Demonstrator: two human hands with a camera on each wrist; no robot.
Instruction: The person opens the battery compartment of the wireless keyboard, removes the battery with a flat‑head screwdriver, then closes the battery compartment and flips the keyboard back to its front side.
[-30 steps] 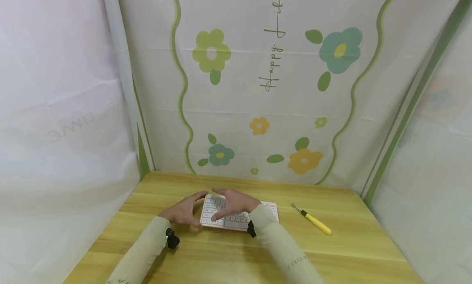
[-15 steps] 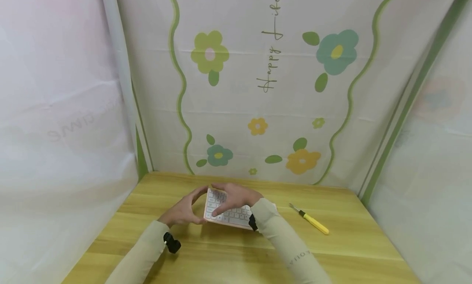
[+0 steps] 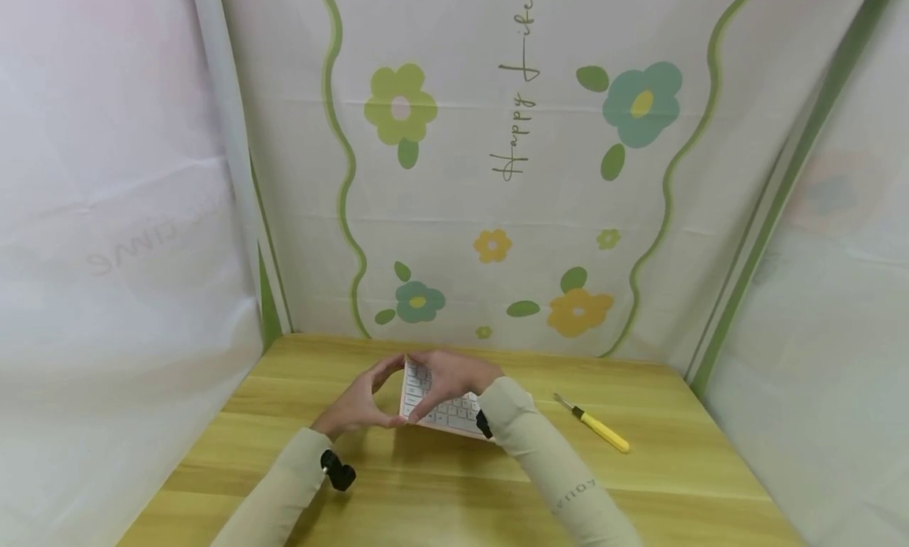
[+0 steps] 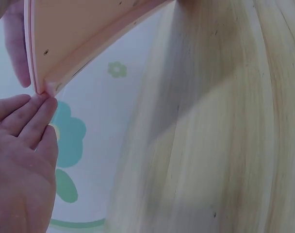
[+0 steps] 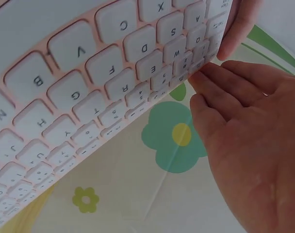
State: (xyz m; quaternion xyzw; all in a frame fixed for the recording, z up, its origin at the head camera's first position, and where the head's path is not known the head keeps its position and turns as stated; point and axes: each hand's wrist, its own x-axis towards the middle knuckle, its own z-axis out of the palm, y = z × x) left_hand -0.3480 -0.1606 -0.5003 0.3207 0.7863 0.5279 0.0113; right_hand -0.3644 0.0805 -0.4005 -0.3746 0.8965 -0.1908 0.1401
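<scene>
A small pink keyboard (image 3: 458, 414) with white keys is tilted, its left end raised off the table. My left hand (image 3: 360, 401) holds that end, with thumb at the near corner and fingers at the far corner. Across the keys spans my right hand (image 3: 454, 377), its thumb and fingers gripping the same end from the near and far edges. In the left wrist view the keyboard's pink underside (image 4: 79, 34) shows small screw holes, and left fingertips touch a corner. The right wrist view shows the keys (image 5: 72, 92) close up, with right fingertips on the far edge.
A tool with a yellow handle (image 3: 605, 433) and thin metal shaft, much like a screwdriver, lies right of the keyboard on the wooden table (image 3: 398, 500). Floral cloth (image 3: 440, 192) hangs behind the table and along both sides.
The keyboard lay flat one second ago; its left end has since risen and shifted slightly right. Both hands have moved up with it and closer together. The yellow-handled tool lies unmoved.
</scene>
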